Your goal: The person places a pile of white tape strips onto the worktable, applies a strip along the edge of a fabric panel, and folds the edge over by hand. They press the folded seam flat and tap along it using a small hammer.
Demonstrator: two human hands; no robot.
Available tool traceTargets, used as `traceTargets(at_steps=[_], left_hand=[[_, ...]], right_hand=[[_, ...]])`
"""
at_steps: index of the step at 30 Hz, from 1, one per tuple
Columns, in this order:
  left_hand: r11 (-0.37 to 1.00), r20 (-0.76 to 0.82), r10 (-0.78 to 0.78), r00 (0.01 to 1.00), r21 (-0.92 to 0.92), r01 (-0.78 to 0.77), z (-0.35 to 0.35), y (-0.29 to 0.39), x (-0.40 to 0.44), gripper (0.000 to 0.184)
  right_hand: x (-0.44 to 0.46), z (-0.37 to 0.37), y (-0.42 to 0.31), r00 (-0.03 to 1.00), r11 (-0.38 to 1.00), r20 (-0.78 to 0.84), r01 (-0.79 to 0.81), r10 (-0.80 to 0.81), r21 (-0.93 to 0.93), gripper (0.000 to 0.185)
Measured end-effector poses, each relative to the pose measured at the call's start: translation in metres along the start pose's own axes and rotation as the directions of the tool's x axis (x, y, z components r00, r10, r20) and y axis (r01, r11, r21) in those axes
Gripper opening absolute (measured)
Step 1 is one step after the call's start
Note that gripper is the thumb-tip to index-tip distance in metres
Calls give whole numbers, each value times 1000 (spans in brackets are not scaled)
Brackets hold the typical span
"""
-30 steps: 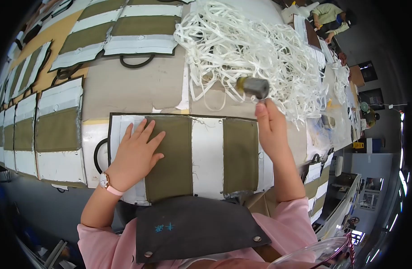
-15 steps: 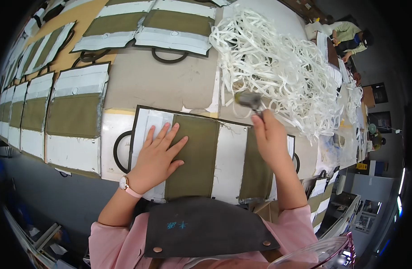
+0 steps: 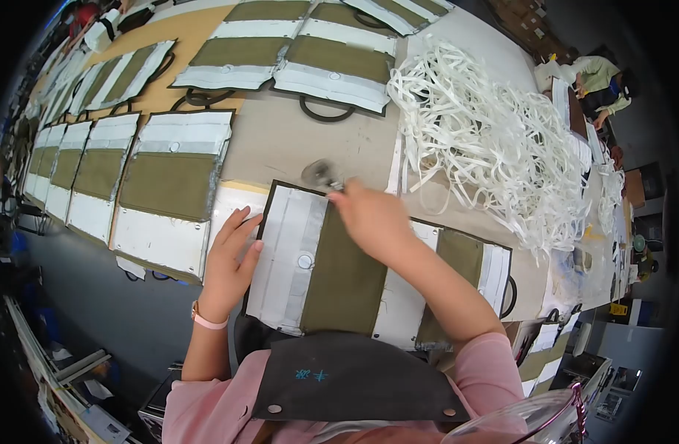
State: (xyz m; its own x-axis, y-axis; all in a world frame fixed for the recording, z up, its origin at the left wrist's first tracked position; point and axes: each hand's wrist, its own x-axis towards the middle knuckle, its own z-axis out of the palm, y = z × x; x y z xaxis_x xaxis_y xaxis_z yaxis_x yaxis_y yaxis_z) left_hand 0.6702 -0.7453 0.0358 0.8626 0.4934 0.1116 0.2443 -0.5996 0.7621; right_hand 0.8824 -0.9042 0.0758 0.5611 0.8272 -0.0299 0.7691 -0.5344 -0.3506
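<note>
An olive and white striped fabric panel (image 3: 347,274) with dark edging lies on the table in front of me. My left hand (image 3: 234,259) is at its left edge, fingers apart, holding nothing. My right hand (image 3: 373,222) is wrapped round the handle of a hammer (image 3: 322,175), whose head is blurred by motion above the panel's upper left edge. A round snap (image 3: 305,261) shows on the panel's white left strip. The black loop handle at the panel's right end (image 3: 509,296) is visible; the left one is hidden.
Several similar panels (image 3: 167,185) lie along the left and at the back (image 3: 336,59). A tangled heap of white strips (image 3: 487,133) covers the back right of the table (image 3: 280,137). Another person (image 3: 602,81) is at the far right, beyond stacked material.
The view has shifted, so the table's things appear further right. My left hand has slid off the panel's face to its left edge. My right hand has carried the hammer left across the panel.
</note>
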Motion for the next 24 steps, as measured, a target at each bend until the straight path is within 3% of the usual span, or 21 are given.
traceTargets(at_steps=[1, 3, 4, 8, 9, 11, 12, 13, 15, 17, 19, 20, 22, 24], left_hand=[[999, -7, -27, 1000, -25, 27, -1, 0, -3, 40], [995, -24, -70, 997, -72, 69, -4, 0, -8, 39], [994, -59, 76, 995, 78, -72, -5, -9, -11, 43], [926, -100, -266, 959, -302, 226, -5, -18, -33, 50], [880, -51, -312, 949, -393, 269, -2, -22, -39, 51], [778, 25, -359, 933, -545, 314, -3, -30, -39, 52], [791, 16, -350, 936, -530, 305, -4, -26, -37, 53], [802, 53, -349, 936, -499, 328, -7, -27, -36, 52], [617, 159, -302, 940, -719, 320, -23, -3, -31, 52], [517, 108, -185, 977, -835, 190, -36, 22, -27, 50], [459, -57, -10, 998, -887, -46, -60, 47, -18, 50], [399, -152, 66, 986, -902, -165, -76, 68, -15, 55], [343, -303, 233, 924, -864, -369, -112, 103, -10, 63], [60, -392, 380, 838, -893, -445, -137, 148, 7, 69]], right_hand=[[15, 28, 2, 969, 998, 242, -38, 49, -50, 40], [27, 34, -5, 981, 999, 193, -18, 11, 31, 40], [32, 29, -7, 985, 998, 173, 6, -18, 69, 40], [14, 7, -15, 992, 989, 105, -81, 67, 128, 42], [7, 19, -5, 981, 992, 171, -105, 92, 71, 42], [-16, 24, 13, 973, 992, 209, -113, 99, 54, 40], [-29, 15, 23, 982, 993, 178, -81, 64, 89, 39], [-44, 3, 34, 981, 990, 157, -125, 113, 63, 37], [-87, -16, 65, 960, 957, -27, -276, 279, 91, 35], [-133, -21, 111, 869, 928, -326, -355, 372, 112, 32], [-182, -16, 185, 712, 840, -496, -538, 497, 70, 26], [-210, -12, 232, 650, 734, -386, -670, 654, 115, 41], [-232, -7, 280, 519, 561, -265, -819, 813, 117, 43], [-235, 0, 295, 491, 522, -198, -838, 848, 159, 46]])
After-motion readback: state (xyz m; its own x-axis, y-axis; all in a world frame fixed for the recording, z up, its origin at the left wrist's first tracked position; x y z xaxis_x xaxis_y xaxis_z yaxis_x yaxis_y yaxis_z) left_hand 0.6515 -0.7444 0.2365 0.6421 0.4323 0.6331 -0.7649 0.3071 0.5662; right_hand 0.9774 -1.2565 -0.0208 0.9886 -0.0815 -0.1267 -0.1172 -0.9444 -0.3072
